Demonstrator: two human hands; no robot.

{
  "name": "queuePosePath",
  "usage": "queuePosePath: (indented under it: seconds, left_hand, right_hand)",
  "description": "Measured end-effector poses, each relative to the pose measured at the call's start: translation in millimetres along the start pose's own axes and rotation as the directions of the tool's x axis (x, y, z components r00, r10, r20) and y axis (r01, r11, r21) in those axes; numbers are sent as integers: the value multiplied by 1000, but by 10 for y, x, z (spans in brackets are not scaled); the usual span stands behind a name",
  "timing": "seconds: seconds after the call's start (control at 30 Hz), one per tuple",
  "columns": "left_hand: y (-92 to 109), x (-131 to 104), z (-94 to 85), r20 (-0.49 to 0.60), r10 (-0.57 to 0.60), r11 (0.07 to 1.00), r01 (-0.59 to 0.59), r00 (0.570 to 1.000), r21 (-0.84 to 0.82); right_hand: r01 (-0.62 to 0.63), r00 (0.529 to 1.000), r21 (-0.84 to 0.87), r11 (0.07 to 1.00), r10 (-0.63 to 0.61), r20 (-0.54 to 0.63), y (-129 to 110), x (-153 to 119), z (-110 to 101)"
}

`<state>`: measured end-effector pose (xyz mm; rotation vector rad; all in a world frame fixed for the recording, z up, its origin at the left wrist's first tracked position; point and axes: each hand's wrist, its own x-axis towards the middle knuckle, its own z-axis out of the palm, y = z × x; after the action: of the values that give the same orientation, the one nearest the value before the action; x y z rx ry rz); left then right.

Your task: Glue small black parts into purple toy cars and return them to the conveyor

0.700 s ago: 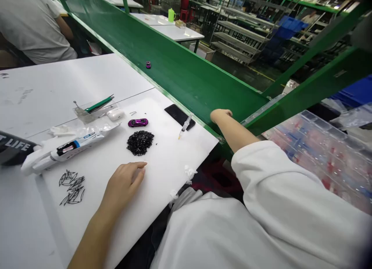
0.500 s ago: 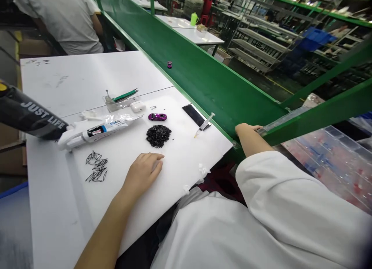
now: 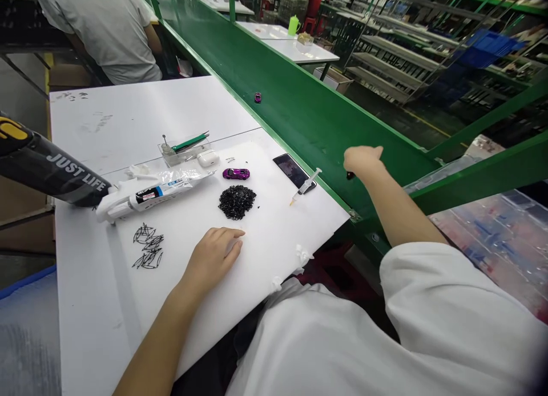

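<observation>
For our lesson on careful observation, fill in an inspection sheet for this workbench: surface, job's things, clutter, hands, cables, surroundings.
Surface: white table, faint smudges at the far end.
Job's things: pile of small black parts; purple toy car; syringe lying partly on a dark phone.
Clutter: glue tube in a plastic bag; white earbud case; loose black strips; clear tray with green tweezers.
Hands: left hand flat on the table, open; right hand raised over the green conveyor, pinching something small and dark.
Cables: nothing seen.
Surroundings: second toy car on the conveyor; a person in a grey shirt; shelving.
</observation>
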<state>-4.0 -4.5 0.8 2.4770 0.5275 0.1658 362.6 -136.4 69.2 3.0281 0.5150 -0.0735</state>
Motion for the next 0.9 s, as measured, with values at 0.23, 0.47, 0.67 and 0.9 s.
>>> queuePosePath:
  seconds: [0.23,0.47,0.67,0.9]
  left_hand:
    - [21,6,-54,27,-47,999,46,999,24]
    - [83,73,-83,16,-123,990,121,992,67]
    - [303,130,-223,152,-243,959,213,958,188]
    - [646,-53,-102,204,-139,936,61,969,348]
  right_hand:
    - [525,834,314,791,-552,-2,199,-1265,-307]
    - [937,244,275,218,-967,-67,-475,-1700,413]
    - [964,-27,250,-89,-970,-241,-743,-1801,734]
    - [830,455,555,-53,-512,-729,-326,-1443,693]
